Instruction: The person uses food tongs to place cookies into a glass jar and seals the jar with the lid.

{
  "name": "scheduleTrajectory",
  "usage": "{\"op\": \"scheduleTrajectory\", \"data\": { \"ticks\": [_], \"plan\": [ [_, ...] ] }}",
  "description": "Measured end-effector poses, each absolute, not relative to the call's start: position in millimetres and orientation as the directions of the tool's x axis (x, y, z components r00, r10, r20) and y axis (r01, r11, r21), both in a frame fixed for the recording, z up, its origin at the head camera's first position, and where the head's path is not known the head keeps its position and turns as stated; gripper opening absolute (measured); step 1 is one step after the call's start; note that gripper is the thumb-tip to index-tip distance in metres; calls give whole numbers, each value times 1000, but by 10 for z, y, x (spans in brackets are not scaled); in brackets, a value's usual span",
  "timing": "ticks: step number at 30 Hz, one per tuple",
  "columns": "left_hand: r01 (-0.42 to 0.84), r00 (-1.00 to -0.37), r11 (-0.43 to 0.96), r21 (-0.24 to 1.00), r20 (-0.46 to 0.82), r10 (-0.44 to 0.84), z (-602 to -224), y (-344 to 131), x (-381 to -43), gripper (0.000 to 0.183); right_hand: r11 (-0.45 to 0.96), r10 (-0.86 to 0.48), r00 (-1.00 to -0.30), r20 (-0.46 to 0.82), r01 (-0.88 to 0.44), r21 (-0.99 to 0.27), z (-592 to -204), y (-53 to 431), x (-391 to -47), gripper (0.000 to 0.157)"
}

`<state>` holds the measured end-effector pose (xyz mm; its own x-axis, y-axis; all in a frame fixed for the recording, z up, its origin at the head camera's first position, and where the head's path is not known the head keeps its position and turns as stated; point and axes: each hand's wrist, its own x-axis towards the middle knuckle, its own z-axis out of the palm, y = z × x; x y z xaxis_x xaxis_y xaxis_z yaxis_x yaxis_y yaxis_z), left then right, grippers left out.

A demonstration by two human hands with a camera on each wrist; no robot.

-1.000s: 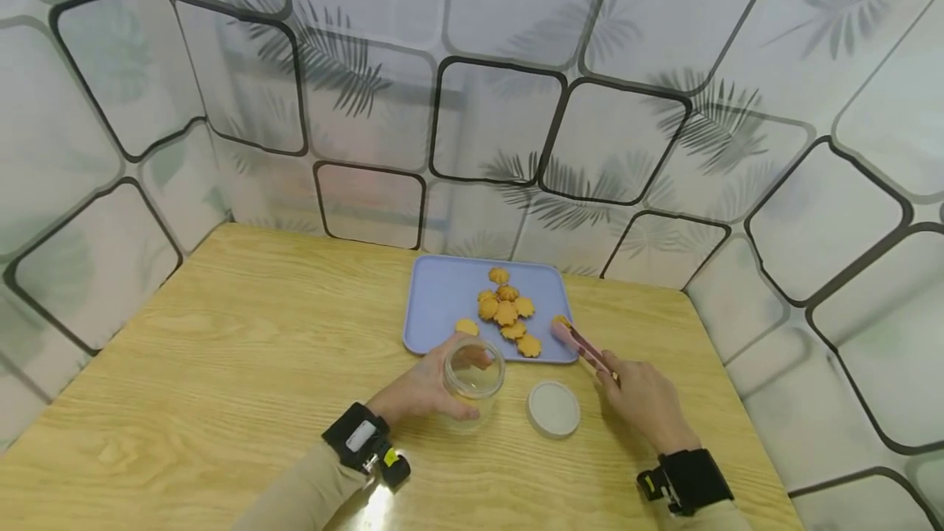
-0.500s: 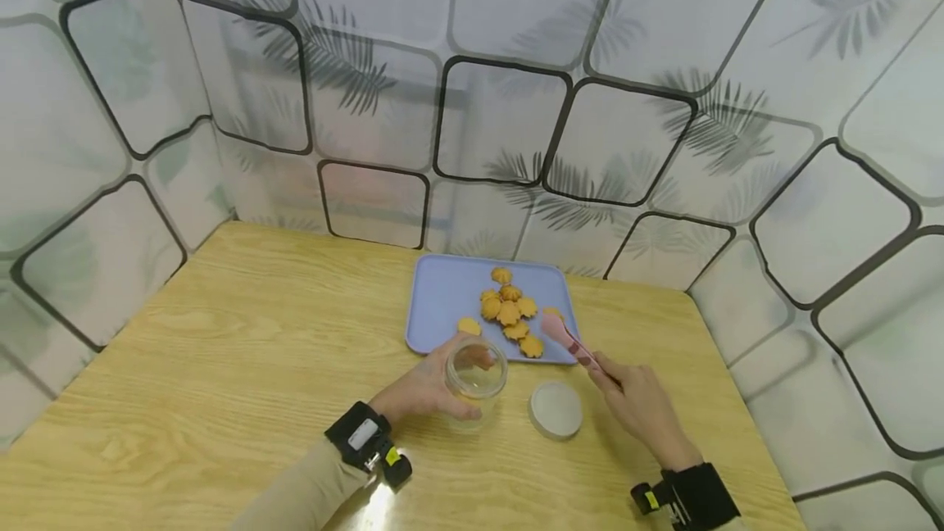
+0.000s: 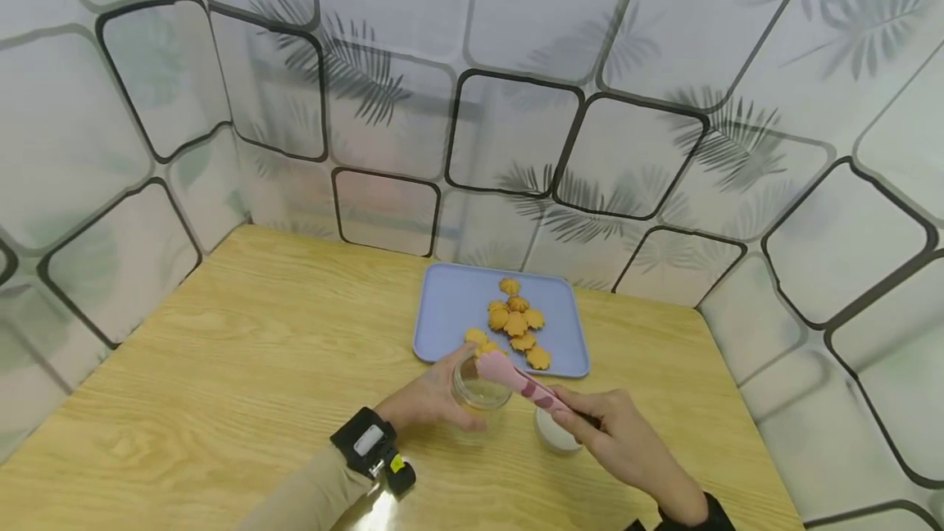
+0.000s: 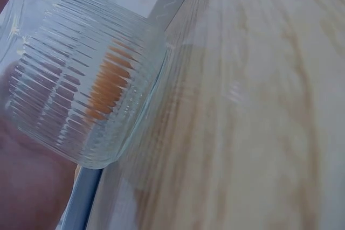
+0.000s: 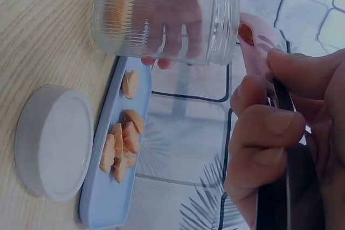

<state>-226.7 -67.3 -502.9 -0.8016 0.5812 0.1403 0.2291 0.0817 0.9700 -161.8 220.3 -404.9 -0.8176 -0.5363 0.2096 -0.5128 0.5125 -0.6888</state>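
Note:
My left hand (image 3: 426, 397) grips a clear ribbed glass jar (image 3: 483, 393) standing on the table in front of the tray. My right hand (image 3: 618, 437) holds pink tongs (image 3: 525, 387), whose tips reach the jar's open mouth. Between those tips sits a cookie (image 5: 246, 34), seen in the right wrist view. Behind the jar, several flower-shaped cookies (image 3: 515, 323) lie on a blue tray (image 3: 450, 306). In the left wrist view an orange shape (image 4: 110, 82) shows low through the ribbed glass; I cannot tell whether it lies inside the jar or behind it.
A round white lid (image 5: 54, 141) lies on the wooden table (image 3: 295, 351), right of the jar and partly under the tongs and right hand in the head view. Patterned curtains (image 3: 391, 129) enclose the table's back and sides.
My right hand has lifted the tongs with a cookie from the tray's right end and brought them left to the jar's mouth. My left hand stays on the jar.

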Motion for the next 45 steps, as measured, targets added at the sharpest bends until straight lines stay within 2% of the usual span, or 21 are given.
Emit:
{"op": "scheduleTrajectory", "data": {
  "ticks": [3,7,18,28,35,45],
  "plan": [
    [204,-806,90,975,115,581,-5031,-677,-2265,104,545,-542,-824,164,-494,-678,-4034,2183,-1604,37],
    [206,-775,37,978,140,617,-5047,-674,-2277,93,577,-541,-830,137,-485,-657,-4017,2170,-1576,39],
    [221,-758,-1,975,172,630,-5029,-682,-2296,89,631,-540,-826,159,-523,-573,-3959,2168,-1555,38],
    [200,-772,37,979,134,622,-5004,-697,-2282,94,653,-540,-832,129,-511,-559,-3918,2156,-1551,39],
    [214,-746,-46,976,193,638,-5049,-691,-2311,89,666,-544,-833,100,-501,-553,-3884,2157,-1546,40],
    [232,-727,-81,969,228,648,-5047,-679,-2342,90,681,-536,-838,105,-503,-533,-3890,2140,-1550,41]
  ]
}}
